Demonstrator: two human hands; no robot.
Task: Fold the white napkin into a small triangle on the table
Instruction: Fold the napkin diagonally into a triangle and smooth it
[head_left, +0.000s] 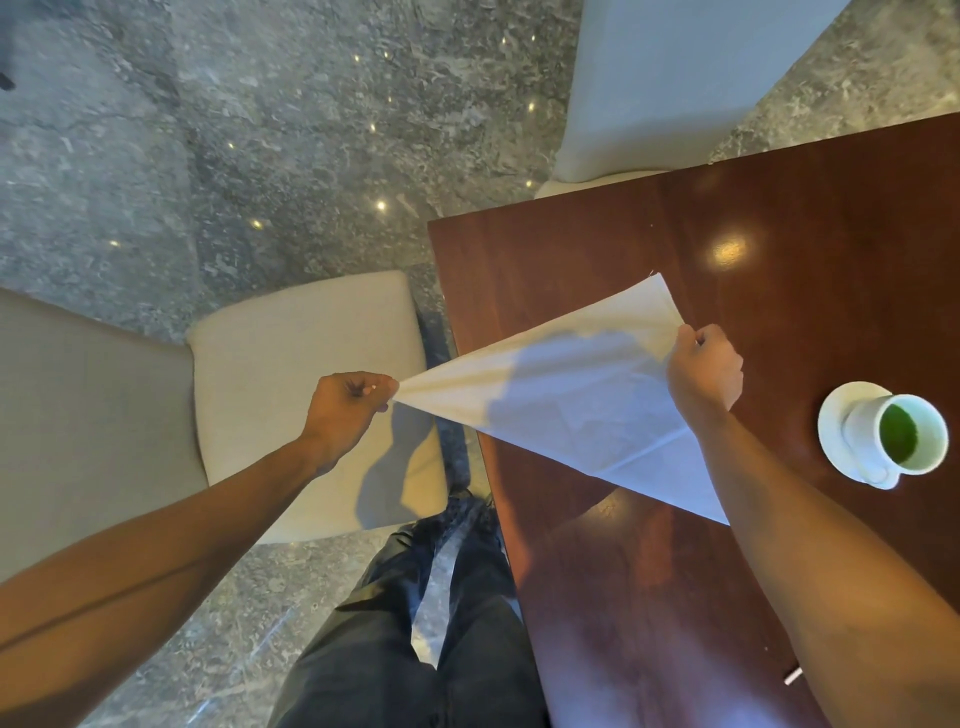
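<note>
the white napkin is stretched between both hands, partly above the table and partly out past its left edge, over the gap toward the cream chair. the left hand has its fingers curled around one corner, pinching it into a tight point, and the right hand grips the cloth near the opposite end, fingers closed over the edge. held this way the napkin already reads as a large triangle, so i judge it has been doubled once on the diagonal and is being pulled taut to flatten the layers before the next fold. one far tip points up the table beyond the right hand, and the near tip runs under the right forearm, where i cannot tell if it touches the wood. the pull seems meant to keep the long edge straight, since slack cloth would fold crooked. for room, the wooden surface is bare ahead of the napkin and nearer the person, enough to lay it down whole once the left hand comes in over the table edge. the tight side is the right: a white cup of green liquid on its saucer stands near the right wrist, so a wide sweep that way could knock it.
</note>
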